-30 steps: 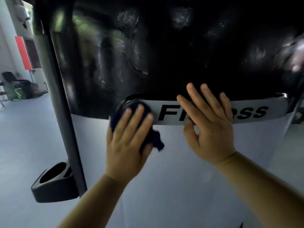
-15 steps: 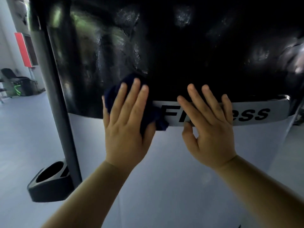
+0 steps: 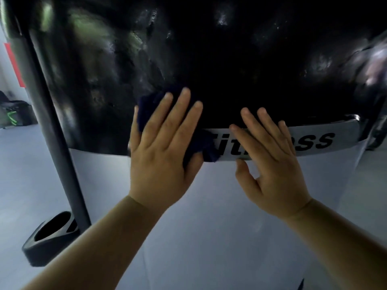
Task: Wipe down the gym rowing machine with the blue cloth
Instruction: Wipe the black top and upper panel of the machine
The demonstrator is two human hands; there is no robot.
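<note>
The left hand (image 3: pixel 161 151) lies flat on the blue cloth (image 3: pixel 146 109), with its fingers straight and a little spread. It does not grab the cloth. It just presses it against the rowing machine (image 3: pixel 209 237). The cloth is bunched up under the palm. A bit of it peeks out at the top left of the hand and another bit at the lower right.

The cloth sits at the bottom edge of the black cover (image 3: pixel 240 59), right where the silver strip (image 3: pixel 339 141) with the word on it begins. The strip runs from left to right.

The right hand (image 3: pixel 272 164) is flat and open too, and it holds nothing. It rests on the strip, just to the right of the cloth, and hides some of the letters. A corner of the cloth almost touches it.

Most of the black cover is above the cloth, farther from the person, and it looks smudgy and shiny up there. So the wiping hand likely has to slide up or to the left. A wipe to the right would bump into the right hand, unless that hand gets out of the way first.

A grey post (image 3: pixel 52 132) stands at the left, well apart from both hands
</note>
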